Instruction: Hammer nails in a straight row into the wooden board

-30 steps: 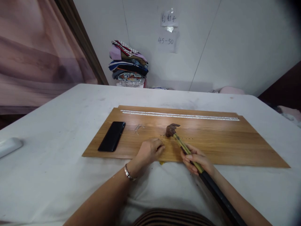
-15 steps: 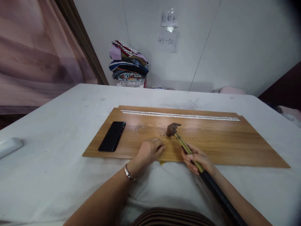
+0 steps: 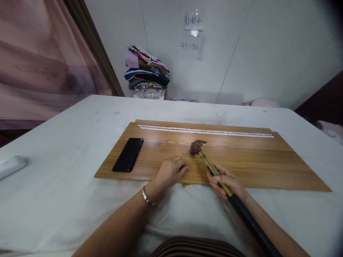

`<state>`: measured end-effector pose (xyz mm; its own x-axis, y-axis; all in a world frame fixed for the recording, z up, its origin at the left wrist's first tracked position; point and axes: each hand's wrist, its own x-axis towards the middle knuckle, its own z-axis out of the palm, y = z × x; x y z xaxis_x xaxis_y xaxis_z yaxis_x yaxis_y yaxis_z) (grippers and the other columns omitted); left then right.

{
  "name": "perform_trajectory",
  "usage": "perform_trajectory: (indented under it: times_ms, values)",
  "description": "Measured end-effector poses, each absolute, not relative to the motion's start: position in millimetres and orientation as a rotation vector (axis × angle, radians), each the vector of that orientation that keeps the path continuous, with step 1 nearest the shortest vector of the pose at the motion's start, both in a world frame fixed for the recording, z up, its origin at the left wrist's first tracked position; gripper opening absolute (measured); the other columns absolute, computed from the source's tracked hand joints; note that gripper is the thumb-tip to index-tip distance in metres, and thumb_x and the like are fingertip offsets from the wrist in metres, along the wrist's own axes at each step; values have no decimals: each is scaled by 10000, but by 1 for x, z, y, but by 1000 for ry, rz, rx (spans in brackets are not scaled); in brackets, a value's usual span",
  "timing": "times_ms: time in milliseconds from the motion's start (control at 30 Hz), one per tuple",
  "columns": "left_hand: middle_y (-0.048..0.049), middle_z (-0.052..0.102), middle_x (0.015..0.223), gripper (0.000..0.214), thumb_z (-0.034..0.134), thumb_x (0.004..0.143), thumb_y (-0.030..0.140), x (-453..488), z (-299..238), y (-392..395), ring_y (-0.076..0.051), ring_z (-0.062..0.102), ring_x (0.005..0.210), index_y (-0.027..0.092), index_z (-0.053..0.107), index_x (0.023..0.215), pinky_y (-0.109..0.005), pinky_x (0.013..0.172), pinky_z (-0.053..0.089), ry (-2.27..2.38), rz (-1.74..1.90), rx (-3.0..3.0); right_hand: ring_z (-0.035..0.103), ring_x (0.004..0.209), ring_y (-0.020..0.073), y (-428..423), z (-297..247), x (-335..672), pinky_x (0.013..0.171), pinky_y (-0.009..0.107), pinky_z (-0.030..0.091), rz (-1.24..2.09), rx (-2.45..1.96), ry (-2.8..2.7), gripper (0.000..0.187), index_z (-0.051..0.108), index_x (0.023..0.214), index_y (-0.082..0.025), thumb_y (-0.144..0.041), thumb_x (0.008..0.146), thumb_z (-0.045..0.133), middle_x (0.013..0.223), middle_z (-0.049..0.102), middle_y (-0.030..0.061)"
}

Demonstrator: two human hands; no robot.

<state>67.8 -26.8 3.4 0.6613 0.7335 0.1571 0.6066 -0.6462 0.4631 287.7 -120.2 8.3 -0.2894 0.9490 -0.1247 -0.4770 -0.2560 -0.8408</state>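
Observation:
My right hand (image 3: 226, 181) is wrapped round the yellow handle of a claw hammer (image 3: 210, 166), below its rusty head. The hammer's black grip runs back toward me under my forearm. Its head rests low over the wooden board (image 3: 268, 164), covering part of a row of small dark dots (image 3: 215, 157) that look like nail heads. My left hand (image 3: 171, 171) lies on the board left of the hammer, its fingers curled in, with nothing seen between them; the palm side is hidden. Beyond it sits a small pile of loose nails (image 3: 158, 145).
A black phone (image 3: 128, 155) lies at the board's left end. Two white marked strips (image 3: 206, 132) run along its far side. The board rests on a white-covered table (image 3: 66, 142). Folded clothes (image 3: 147, 73) are stacked by the wall, and a white object (image 3: 12, 166) is at far left.

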Motion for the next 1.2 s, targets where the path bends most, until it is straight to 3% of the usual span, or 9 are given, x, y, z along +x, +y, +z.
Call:
perform_trajectory:
  times_ms: [267, 600, 1200]
  values:
    - [-18, 672, 797, 175, 516, 908, 253, 68, 3, -27, -128, 609, 760, 183, 631, 796, -221, 697, 429, 1035, 497, 2511, 330, 289, 7, -120, 6, 289, 261, 120, 299, 1741, -846, -867, 343, 558, 1103, -191, -239, 775, 642, 643, 511, -76]
    - [-23, 677, 800, 199, 502, 912, 271, 68, 1, -26, -133, 610, 763, 186, 630, 786, -230, 692, 435, 1055, 473, 2514, 306, 276, 22, -119, 10, 290, 271, 129, 281, 1780, -826, -891, 309, 543, 1066, -183, -265, 787, 647, 537, 494, -91]
    - [-24, 682, 813, 181, 507, 910, 261, 68, 2, -26, -136, 619, 776, 188, 631, 801, -231, 696, 434, 1054, 476, 2511, 306, 277, 18, -120, 11, 289, 264, 136, 277, 1751, -843, -888, 293, 547, 1052, -183, -250, 780, 633, 578, 510, -83]
